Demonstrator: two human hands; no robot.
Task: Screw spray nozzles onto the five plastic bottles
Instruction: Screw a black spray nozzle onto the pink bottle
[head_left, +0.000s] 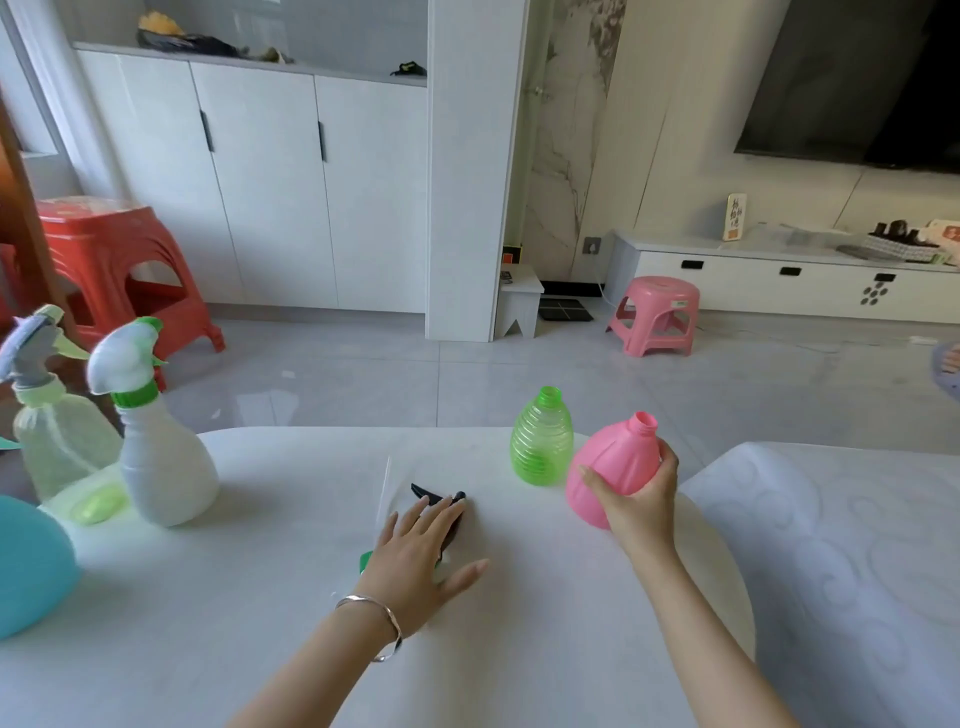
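Note:
My right hand (641, 491) grips a pink bottle (610, 462) with an open neck, tilted and lifted at the table's far right. Beside it stands a green ribbed bottle (543, 439), also without a nozzle. My left hand (423, 551) lies with straight fingers over a black spray nozzle (441, 501) with a green collar, its thin clear tube (385, 483) pointing away from me. At the left stand a white bottle (163, 457) with a white-green nozzle and a clear bottle (57, 441) with a grey nozzle.
A teal object (26, 566) sits at the left table edge, and a pale green oval piece (98, 506) lies by the white bottle. A white cushioned seat (841, 561) is to the right. Red stools (114, 270) and a pink stool (657, 317) stand on the floor beyond.

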